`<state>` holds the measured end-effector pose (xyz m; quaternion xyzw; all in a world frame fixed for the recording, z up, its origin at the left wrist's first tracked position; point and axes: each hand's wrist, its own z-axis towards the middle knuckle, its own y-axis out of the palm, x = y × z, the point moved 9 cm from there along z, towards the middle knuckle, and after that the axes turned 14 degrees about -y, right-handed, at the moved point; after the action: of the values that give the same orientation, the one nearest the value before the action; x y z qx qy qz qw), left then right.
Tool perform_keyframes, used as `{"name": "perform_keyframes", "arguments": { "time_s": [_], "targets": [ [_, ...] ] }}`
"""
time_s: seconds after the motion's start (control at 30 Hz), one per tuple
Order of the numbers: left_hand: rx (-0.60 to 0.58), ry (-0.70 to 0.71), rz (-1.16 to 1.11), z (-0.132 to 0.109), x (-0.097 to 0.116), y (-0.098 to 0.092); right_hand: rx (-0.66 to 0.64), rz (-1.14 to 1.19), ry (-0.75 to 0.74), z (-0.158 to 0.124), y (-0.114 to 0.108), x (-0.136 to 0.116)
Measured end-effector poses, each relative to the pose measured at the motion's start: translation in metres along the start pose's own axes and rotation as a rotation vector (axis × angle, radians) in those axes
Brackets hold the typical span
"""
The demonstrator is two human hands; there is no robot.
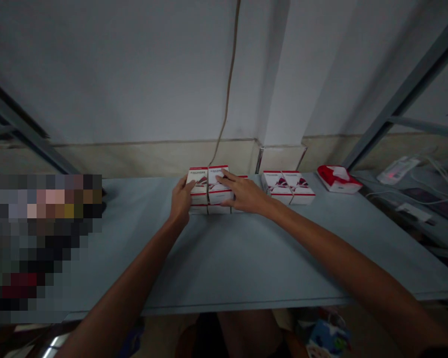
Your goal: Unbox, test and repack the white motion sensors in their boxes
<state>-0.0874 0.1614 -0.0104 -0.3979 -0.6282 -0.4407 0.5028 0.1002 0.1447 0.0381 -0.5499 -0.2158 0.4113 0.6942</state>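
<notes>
At the back of the table, a banded pair of white boxes with red edges (217, 195) sits on top of more white boxes (218, 209). My left hand (181, 199) is closed around the upper pair's left side, its thumb over the top. On the other side, my right hand (244, 193) grips the same pair, fingers across the top and thumb along the front. A dark band runs down between the two boxes. To the right, beside my right hand, lies another banded bundle of similar boxes (286, 195).
A red and white packet (338, 180) lies at the back right of the grey-blue table (246, 263). Cables and a power strip (397, 169) are at far right. A cord (229, 84) hangs down the wall. Slanted metal bars (388, 117) flank the table; pixelation hides the left.
</notes>
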Motion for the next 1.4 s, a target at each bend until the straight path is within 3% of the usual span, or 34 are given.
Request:
{"name": "perform_keyframes", "arguments": {
  "time_s": [0.3,0.47,0.57,0.7,0.77,0.87,0.97,1.13,1.27,1.4],
  "targets": [
    [-0.090,-0.054,-0.053,-0.005,0.005,0.007,0.047,-0.102,0.032,-0.012,0.011,-0.014],
    [-0.104,-0.056,-0.022,-0.007,0.008,0.009,0.079,-0.043,0.061,-0.013,0.010,-0.018],
    [-0.087,-0.050,0.001,-0.004,0.006,0.007,0.178,0.004,0.068,-0.031,-0.010,-0.003],
    [0.021,-0.011,0.018,0.001,0.005,-0.004,0.360,-0.177,0.179,-0.084,-0.049,0.049],
    [0.101,0.101,0.086,-0.003,0.014,-0.012,0.336,-0.319,0.276,-0.110,-0.053,0.076],
    [0.204,0.509,0.420,-0.032,0.048,-0.005,0.178,-0.421,0.352,-0.135,-0.034,0.094],
    [0.222,0.886,0.651,-0.071,0.067,0.019,0.091,-0.448,0.338,-0.142,-0.012,0.085],
    [0.158,1.176,0.650,-0.117,0.072,0.042,0.111,-0.461,0.243,-0.134,-0.005,0.063],
    [0.033,1.313,0.680,-0.137,0.066,0.057,0.192,-0.366,0.202,-0.132,-0.012,0.060],
    [-0.136,1.395,0.676,-0.154,0.056,0.068,0.525,-0.269,0.137,-0.143,-0.046,0.057]
  ]
}}
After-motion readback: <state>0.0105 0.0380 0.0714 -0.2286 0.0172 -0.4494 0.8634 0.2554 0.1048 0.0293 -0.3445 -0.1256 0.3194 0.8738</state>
